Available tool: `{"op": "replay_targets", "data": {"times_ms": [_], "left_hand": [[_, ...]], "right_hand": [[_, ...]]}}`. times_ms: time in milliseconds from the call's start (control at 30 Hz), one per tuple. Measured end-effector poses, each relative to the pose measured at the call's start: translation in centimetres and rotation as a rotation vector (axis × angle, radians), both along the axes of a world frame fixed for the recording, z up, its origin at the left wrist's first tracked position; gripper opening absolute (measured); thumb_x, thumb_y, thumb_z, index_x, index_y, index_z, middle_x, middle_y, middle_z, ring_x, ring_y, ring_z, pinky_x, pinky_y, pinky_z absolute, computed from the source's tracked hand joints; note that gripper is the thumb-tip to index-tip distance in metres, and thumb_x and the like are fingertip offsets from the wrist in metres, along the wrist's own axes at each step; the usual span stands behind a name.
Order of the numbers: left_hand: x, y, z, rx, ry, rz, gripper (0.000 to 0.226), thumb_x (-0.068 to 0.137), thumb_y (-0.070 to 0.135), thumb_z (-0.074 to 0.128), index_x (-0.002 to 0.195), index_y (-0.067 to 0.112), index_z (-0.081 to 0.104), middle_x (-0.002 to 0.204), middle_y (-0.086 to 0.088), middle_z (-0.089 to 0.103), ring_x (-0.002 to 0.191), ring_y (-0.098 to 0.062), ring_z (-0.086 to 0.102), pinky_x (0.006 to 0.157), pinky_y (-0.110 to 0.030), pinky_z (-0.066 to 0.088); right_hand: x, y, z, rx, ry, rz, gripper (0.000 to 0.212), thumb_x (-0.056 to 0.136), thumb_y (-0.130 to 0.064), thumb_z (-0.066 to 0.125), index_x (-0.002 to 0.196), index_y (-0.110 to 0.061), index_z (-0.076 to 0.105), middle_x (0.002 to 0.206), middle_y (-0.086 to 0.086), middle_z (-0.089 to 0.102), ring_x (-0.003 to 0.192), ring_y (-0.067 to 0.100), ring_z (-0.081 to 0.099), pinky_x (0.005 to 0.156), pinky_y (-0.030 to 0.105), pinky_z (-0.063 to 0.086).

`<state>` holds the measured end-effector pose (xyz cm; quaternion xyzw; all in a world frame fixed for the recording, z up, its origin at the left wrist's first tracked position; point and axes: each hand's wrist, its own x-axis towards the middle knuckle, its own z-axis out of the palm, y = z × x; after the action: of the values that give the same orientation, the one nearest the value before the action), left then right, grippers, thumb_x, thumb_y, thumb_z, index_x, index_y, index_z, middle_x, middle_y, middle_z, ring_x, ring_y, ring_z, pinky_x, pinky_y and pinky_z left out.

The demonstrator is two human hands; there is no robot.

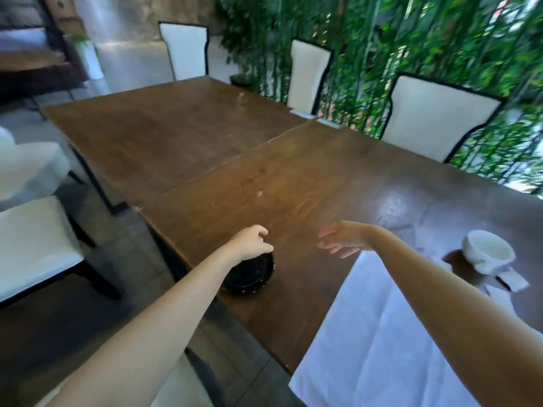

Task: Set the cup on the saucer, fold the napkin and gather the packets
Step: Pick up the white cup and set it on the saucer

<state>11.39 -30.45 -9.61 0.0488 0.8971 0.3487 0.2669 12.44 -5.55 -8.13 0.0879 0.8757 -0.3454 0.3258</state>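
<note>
Our left hand (252, 243) curls over the saucer (249, 276) rim, presumably to carry it toward the cup (487, 251), while our right hand (342, 240) hovers spread near the napkin (382, 333).

Left hand (252, 243) at black saucer (249, 276)

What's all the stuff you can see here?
tables: two, brown wood, pushed together
chairs: three, white with black edges, across the tables; more white ones at left
plant wall: one, green, behind the far chairs
saucer: one, black, near the table's left edge
cup: one, white, at right, off the saucer
packets: at least two, white, beside the cup
napkin: one, white, spread over the near table edge
left hand: fingers curled on the saucer's rim
right hand: open, above the table
</note>
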Motion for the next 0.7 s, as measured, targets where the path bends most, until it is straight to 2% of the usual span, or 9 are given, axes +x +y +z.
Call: {"op": "replay_targets", "data": {"times_ms": [133, 267, 433, 533, 633, 700], "left_hand": [[0.2, 5.0, 3.0, -0.053, -0.047, -0.307, 0.045, 0.092, 0.03, 0.052, 0.135, 0.021, 0.042, 0.139, -0.004, 0.045, 0.118, -0.023, 0.05, 0.094, -0.038, 0.049], [0.4, 11.7, 5.1, -0.159, 0.06, -0.511, 0.048, 0.092, 0.032, 0.051, 0.137, 0.02, 0.04, 0.14, -0.005, 0.045, 0.115, -0.025, 0.053, 0.095, -0.037, 0.048], [1.0, 20.9, 5.8, -0.215, 0.167, -0.683, 0.051, 0.092, 0.03, 0.052, 0.139, 0.014, 0.038, 0.144, -0.008, 0.043, 0.128, -0.024, 0.045, 0.102, -0.03, 0.036], [0.8, 26.5, 5.3, -0.248, 0.178, -0.77, 0.053, 0.092, 0.031, 0.053, 0.14, 0.015, 0.037, 0.144, -0.008, 0.042, 0.129, -0.024, 0.043, 0.099, -0.029, 0.036], [0.4, 32.0, 4.2, -0.289, 0.205, -0.82, 0.054, 0.091, 0.033, 0.053, 0.14, 0.017, 0.035, 0.146, -0.007, 0.041, 0.129, -0.025, 0.043, 0.101, -0.032, 0.037], [0.0, 35.5, 3.1, -0.302, 0.212, -0.839, 0.056, 0.09, 0.035, 0.054, 0.14, 0.019, 0.035, 0.146, -0.006, 0.042, 0.129, -0.025, 0.044, 0.102, -0.033, 0.038]], "right_hand": [[2.9, 3.9, 3.4, 0.128, 0.0, 0.012, 0.059, 0.087, -0.03, 0.064, 0.14, -0.022, 0.04, 0.126, 0.003, 0.057, 0.114, 0.022, 0.057, 0.093, 0.034, 0.05], [5.8, 8.5, 4.8, 0.277, 0.001, -0.007, 0.066, 0.082, -0.032, 0.068, 0.141, -0.023, 0.039, 0.133, 0.004, 0.054, 0.115, 0.02, 0.056, 0.094, 0.036, 0.052], [9.7, 16.1, 5.1, 0.332, -0.058, -0.147, 0.059, 0.083, -0.028, 0.068, 0.136, -0.022, 0.044, 0.132, 0.005, 0.055, 0.119, 0.025, 0.055, 0.095, 0.039, 0.052], [11.6, 21.2, 5.0, 0.386, -0.079, -0.189, 0.047, 0.084, -0.028, 0.067, 0.128, -0.022, 0.051, 0.13, 0.005, 0.053, 0.119, 0.023, 0.054, 0.093, 0.036, 0.053], [13.0, 26.3, 4.3, 0.436, -0.099, -0.225, 0.056, 0.083, -0.032, 0.066, 0.135, -0.02, 0.048, 0.133, 0.008, 0.051, 0.117, 0.028, 0.056, 0.095, 0.038, 0.053], [13.5, 29.6, 2.9, 0.453, -0.055, -0.258, 0.051, 0.083, -0.03, 0.066, 0.131, -0.017, 0.053, 0.131, 0.009, 0.056, 0.114, 0.031, 0.058, 0.096, 0.039, 0.052]]}}
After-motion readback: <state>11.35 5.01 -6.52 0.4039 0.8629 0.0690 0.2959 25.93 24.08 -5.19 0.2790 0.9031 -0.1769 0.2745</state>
